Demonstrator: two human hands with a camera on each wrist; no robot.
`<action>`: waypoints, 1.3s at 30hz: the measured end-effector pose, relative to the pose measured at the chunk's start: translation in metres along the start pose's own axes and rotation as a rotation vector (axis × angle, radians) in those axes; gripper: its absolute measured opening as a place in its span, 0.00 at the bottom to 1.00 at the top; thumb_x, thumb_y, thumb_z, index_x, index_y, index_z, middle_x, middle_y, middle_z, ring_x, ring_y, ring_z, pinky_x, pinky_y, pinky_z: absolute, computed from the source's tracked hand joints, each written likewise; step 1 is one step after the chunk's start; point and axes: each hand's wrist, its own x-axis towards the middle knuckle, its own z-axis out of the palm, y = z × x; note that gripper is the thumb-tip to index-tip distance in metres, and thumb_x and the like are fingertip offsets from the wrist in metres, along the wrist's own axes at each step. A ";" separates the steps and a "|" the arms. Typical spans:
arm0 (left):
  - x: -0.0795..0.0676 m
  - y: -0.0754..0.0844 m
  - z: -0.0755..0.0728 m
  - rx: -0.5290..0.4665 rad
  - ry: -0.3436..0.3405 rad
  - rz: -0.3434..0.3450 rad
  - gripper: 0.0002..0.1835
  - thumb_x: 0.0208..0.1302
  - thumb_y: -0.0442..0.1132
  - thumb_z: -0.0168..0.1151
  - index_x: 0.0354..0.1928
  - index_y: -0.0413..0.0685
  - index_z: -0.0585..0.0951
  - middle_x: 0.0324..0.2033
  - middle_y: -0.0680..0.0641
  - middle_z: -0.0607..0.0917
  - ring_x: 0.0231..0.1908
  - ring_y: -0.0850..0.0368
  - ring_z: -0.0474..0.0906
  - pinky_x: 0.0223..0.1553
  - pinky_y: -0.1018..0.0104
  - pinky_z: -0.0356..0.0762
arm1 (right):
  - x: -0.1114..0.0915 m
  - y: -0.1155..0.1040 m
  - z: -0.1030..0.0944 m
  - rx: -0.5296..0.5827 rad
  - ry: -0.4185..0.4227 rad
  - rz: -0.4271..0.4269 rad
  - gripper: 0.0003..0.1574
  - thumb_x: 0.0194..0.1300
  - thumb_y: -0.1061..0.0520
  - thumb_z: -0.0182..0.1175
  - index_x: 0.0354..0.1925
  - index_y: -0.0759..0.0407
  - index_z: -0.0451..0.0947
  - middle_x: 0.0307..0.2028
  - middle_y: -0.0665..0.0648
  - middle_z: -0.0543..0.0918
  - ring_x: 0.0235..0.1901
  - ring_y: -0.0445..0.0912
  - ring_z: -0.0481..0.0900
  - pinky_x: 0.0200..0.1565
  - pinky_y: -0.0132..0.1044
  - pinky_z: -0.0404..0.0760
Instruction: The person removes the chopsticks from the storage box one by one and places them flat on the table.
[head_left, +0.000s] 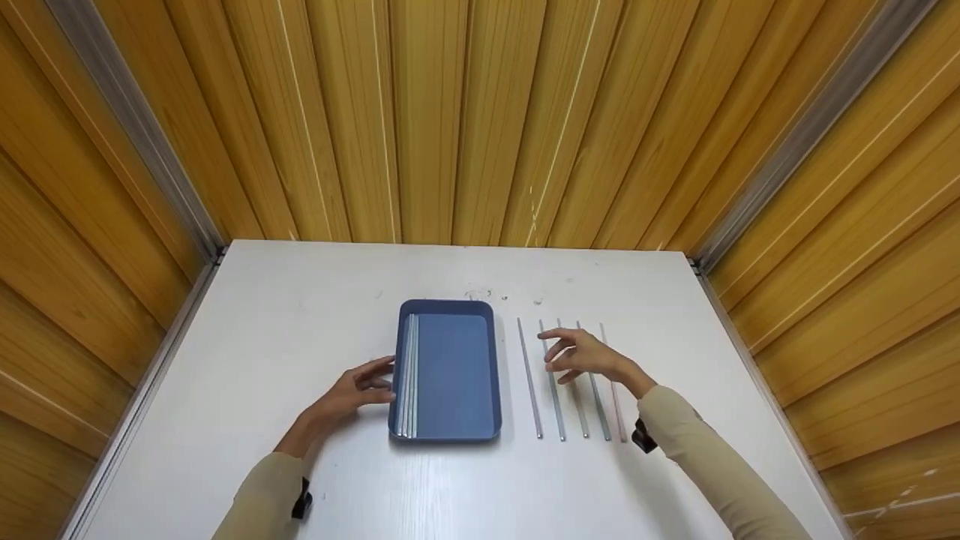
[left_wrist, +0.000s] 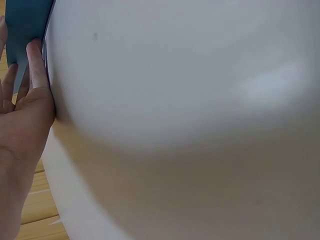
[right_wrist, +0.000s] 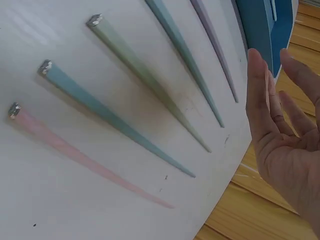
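Observation:
A blue rectangular tray (head_left: 454, 375) lies on the table with several pale chopsticks (head_left: 409, 375) lined up along its left side. My left hand (head_left: 346, 394) rests against the tray's left wall, thumb and fingertips at the rim. To the tray's right, separate chopsticks lie roughly parallel: purple (head_left: 530, 382), blue (head_left: 556, 401), green (right_wrist: 145, 80), teal (right_wrist: 115, 118) and pink (right_wrist: 90, 165), with silver-coloured ends towards me. Over the blue and green ones hovers my right hand (head_left: 589, 354), fingers loosely bent and apart, holding nothing.
The white table (head_left: 352, 480) carries small dark marks beyond the tray. Wood-patterned walls (head_left: 427, 120) enclose its back and sides, with grey metal posts (head_left: 142, 120) at the corners. Each wrist wears a black device (head_left: 643, 436) at the sleeve.

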 end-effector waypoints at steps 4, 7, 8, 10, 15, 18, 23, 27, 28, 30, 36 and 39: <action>-0.002 -0.001 0.000 0.009 0.011 -0.012 0.42 0.68 0.39 0.69 0.79 0.43 0.60 0.73 0.31 0.67 0.60 0.49 0.77 0.57 0.68 0.79 | 0.012 -0.011 0.013 0.012 -0.009 -0.017 0.38 0.69 0.64 0.64 0.74 0.63 0.65 0.49 0.67 0.81 0.50 0.62 0.85 0.44 0.47 0.90; -0.001 -0.002 0.001 0.018 0.009 -0.009 0.41 0.68 0.39 0.69 0.79 0.43 0.60 0.73 0.31 0.68 0.60 0.50 0.77 0.57 0.68 0.78 | 0.019 -0.020 0.022 0.013 -0.024 -0.027 0.38 0.69 0.64 0.64 0.74 0.62 0.65 0.48 0.64 0.82 0.48 0.56 0.86 0.43 0.46 0.90; -0.001 -0.002 0.002 0.022 0.006 -0.004 0.41 0.68 0.39 0.68 0.79 0.43 0.60 0.73 0.31 0.68 0.60 0.49 0.77 0.58 0.68 0.78 | 0.020 -0.023 0.025 0.008 -0.032 -0.031 0.38 0.69 0.64 0.64 0.74 0.61 0.65 0.48 0.63 0.82 0.47 0.54 0.86 0.43 0.46 0.90; -0.001 -0.002 0.003 0.021 0.002 -0.001 0.41 0.68 0.38 0.68 0.79 0.43 0.60 0.72 0.31 0.68 0.62 0.48 0.76 0.58 0.68 0.78 | 0.024 -0.029 0.030 0.001 -0.052 -0.050 0.38 0.69 0.63 0.64 0.74 0.62 0.65 0.48 0.62 0.83 0.47 0.53 0.87 0.43 0.46 0.90; -0.001 -0.001 0.002 0.000 0.001 0.012 0.40 0.68 0.37 0.68 0.78 0.43 0.61 0.73 0.32 0.68 0.67 0.40 0.72 0.61 0.64 0.78 | 0.033 -0.043 0.041 -0.015 -0.088 -0.093 0.38 0.70 0.62 0.64 0.74 0.61 0.65 0.49 0.63 0.83 0.47 0.53 0.87 0.45 0.47 0.89; 0.000 -0.001 0.001 -0.001 0.003 0.019 0.39 0.68 0.36 0.68 0.78 0.44 0.62 0.73 0.33 0.68 0.68 0.37 0.71 0.62 0.61 0.78 | 0.041 -0.050 0.048 -0.019 -0.105 -0.104 0.38 0.70 0.62 0.65 0.74 0.59 0.65 0.49 0.63 0.83 0.48 0.54 0.87 0.45 0.46 0.89; 0.000 -0.002 0.002 0.007 -0.002 0.009 0.40 0.68 0.37 0.68 0.78 0.45 0.62 0.73 0.33 0.68 0.69 0.38 0.71 0.63 0.60 0.78 | 0.054 -0.056 0.061 -0.023 -0.126 -0.101 0.38 0.69 0.62 0.65 0.74 0.60 0.66 0.48 0.62 0.83 0.43 0.49 0.87 0.48 0.51 0.88; -0.001 -0.002 0.002 0.002 -0.004 -0.005 0.40 0.68 0.38 0.68 0.79 0.45 0.61 0.74 0.34 0.67 0.69 0.39 0.70 0.63 0.61 0.78 | 0.066 -0.060 0.073 -0.021 -0.125 -0.084 0.38 0.68 0.63 0.66 0.74 0.59 0.67 0.49 0.61 0.84 0.45 0.54 0.87 0.52 0.58 0.85; -0.001 -0.002 0.002 0.000 -0.002 -0.005 0.40 0.68 0.38 0.68 0.79 0.45 0.61 0.74 0.33 0.67 0.69 0.39 0.70 0.63 0.61 0.78 | 0.069 -0.061 0.076 -0.016 -0.129 -0.081 0.39 0.68 0.63 0.66 0.73 0.59 0.67 0.49 0.61 0.84 0.47 0.58 0.87 0.53 0.59 0.85; -0.002 -0.002 0.001 -0.002 0.004 -0.011 0.41 0.68 0.39 0.69 0.79 0.46 0.61 0.74 0.34 0.67 0.69 0.39 0.70 0.62 0.62 0.78 | 0.075 -0.064 0.083 0.001 -0.143 -0.074 0.39 0.67 0.64 0.66 0.74 0.60 0.66 0.50 0.63 0.84 0.52 0.65 0.84 0.55 0.59 0.84; -0.002 -0.002 0.001 -0.003 0.002 -0.006 0.41 0.68 0.39 0.68 0.79 0.45 0.61 0.74 0.33 0.67 0.69 0.38 0.70 0.62 0.62 0.79 | 0.096 -0.067 0.103 0.011 -0.142 -0.067 0.40 0.67 0.66 0.65 0.74 0.67 0.64 0.50 0.66 0.83 0.49 0.61 0.85 0.55 0.56 0.84; -0.002 -0.002 0.000 -0.003 0.001 0.001 0.40 0.68 0.38 0.68 0.79 0.44 0.61 0.74 0.32 0.67 0.69 0.37 0.70 0.63 0.61 0.79 | 0.106 -0.063 0.113 0.043 -0.129 -0.062 0.40 0.67 0.68 0.64 0.73 0.71 0.62 0.49 0.67 0.83 0.47 0.61 0.85 0.56 0.59 0.83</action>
